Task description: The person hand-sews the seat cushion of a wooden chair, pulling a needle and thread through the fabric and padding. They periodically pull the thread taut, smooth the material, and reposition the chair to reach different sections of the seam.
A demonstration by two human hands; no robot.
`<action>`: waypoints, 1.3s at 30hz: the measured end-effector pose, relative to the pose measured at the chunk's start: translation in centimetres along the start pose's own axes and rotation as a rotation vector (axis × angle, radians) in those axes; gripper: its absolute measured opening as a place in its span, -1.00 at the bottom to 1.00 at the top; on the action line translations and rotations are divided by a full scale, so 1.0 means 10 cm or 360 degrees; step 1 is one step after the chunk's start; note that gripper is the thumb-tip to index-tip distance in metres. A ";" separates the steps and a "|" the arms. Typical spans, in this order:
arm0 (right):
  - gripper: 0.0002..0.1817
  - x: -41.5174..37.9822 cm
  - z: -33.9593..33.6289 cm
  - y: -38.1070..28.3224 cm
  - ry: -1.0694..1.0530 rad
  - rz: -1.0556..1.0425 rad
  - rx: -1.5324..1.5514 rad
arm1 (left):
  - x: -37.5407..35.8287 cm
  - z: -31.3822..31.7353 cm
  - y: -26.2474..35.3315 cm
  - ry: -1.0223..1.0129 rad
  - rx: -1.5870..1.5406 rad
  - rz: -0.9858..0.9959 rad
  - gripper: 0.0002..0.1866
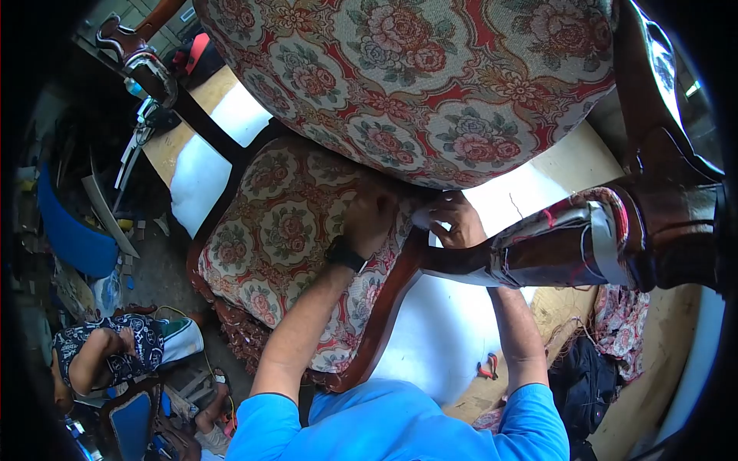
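Observation:
An upholstered chair with a carved dark wood frame (396, 303) and floral fabric stands in front of me. My left hand (370, 219), a dark watch on its wrist, rests at the rear of the seat (288, 227), close under the backrest (430, 84). Shadow and blur hide its fingers. On the other side of the seat's rear corner, my right hand (459, 221) reaches behind the wooden armrest post. Its fingers are bent together near the frame; what they pinch, if anything, is too small to make out.
The padded armrest (557, 230) crosses over my right forearm. Red-handled pliers (487, 366) lie on the work surface, with a black bag (584, 388) and floral fabric (621, 326) farther right. Another person (108, 353) sits at lower left, near a blue curved panel (73, 223).

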State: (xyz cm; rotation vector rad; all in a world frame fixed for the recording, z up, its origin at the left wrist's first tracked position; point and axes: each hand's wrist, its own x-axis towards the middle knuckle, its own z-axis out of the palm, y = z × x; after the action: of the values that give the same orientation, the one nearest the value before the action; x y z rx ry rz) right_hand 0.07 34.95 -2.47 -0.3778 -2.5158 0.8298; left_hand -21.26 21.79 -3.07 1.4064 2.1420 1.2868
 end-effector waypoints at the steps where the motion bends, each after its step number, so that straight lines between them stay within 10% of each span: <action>1: -0.72 0.01 -0.03 0.02 -0.0078 -0.0020 -0.0018 | -0.03 -0.07 0.14 -0.0075 -0.0008 0.0047 -0.82; 11: -0.77 0.00 -0.11 -0.01 -0.0153 -0.0203 -0.0243 | -0.12 0.02 0.20 -0.0259 0.0491 0.0497 -0.67; 15: -0.78 -0.08 -0.06 0.18 -0.0227 -0.0344 -0.0197 | 0.07 -0.28 0.04 -0.0553 -0.0059 -0.0043 -0.79; 24: -0.70 0.31 -0.30 -0.26 -0.0510 -0.0341 -0.0641 | -0.21 -0.03 0.46 0.0069 0.0384 0.0360 -0.83; 35: -0.72 0.28 -0.27 -0.18 -0.0498 -0.0353 -0.0505 | -0.08 -0.01 0.18 -0.0210 -0.0211 -0.0028 -0.81; 39: -0.73 0.20 -0.27 -0.16 -0.0469 -0.0326 -0.0426 | -0.10 0.07 -0.02 -0.0107 -0.0039 0.0427 -0.87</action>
State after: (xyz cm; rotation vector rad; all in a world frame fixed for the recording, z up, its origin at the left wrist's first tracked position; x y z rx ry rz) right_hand -0.42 35.81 1.07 -0.0815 -2.8900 0.4996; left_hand -20.41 21.27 -3.88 1.7471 1.9378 1.3291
